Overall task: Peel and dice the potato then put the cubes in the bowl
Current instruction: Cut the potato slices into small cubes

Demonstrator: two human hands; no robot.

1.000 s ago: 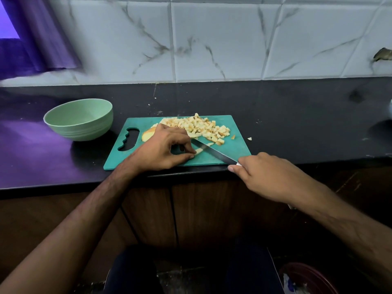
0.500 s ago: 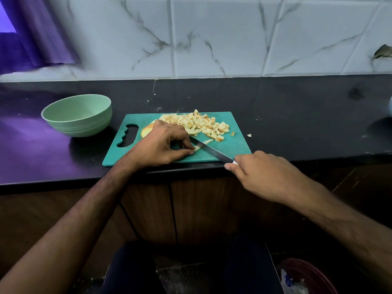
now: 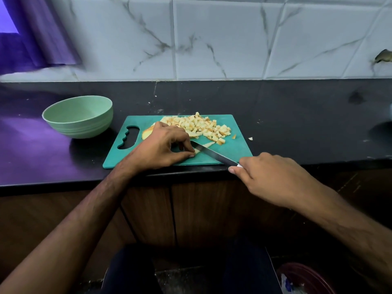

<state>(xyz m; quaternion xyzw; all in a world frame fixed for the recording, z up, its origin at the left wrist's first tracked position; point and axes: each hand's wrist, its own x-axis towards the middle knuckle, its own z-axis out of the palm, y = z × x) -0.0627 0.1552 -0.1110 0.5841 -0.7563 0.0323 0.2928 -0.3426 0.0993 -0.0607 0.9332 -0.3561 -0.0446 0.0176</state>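
Observation:
A teal cutting board lies at the counter's front edge. A heap of yellow potato cubes covers its far middle. My left hand pinches a thin potato strip against the board, and an uncut potato slice peeks out behind that hand. My right hand grips the handle of a knife, whose blade lies across the strip beside my left fingertips. The pale green bowl stands left of the board with nothing in it.
One potato bit lies on the black counter just right of the board. A marbled tile wall rises behind. A purple curtain hangs at far left. Wooden cabinet doors are below, and a dark red bin sits on the floor at lower right.
The hands and knife hold nearly the same pose on the strip. The view has shifted slightly downward.

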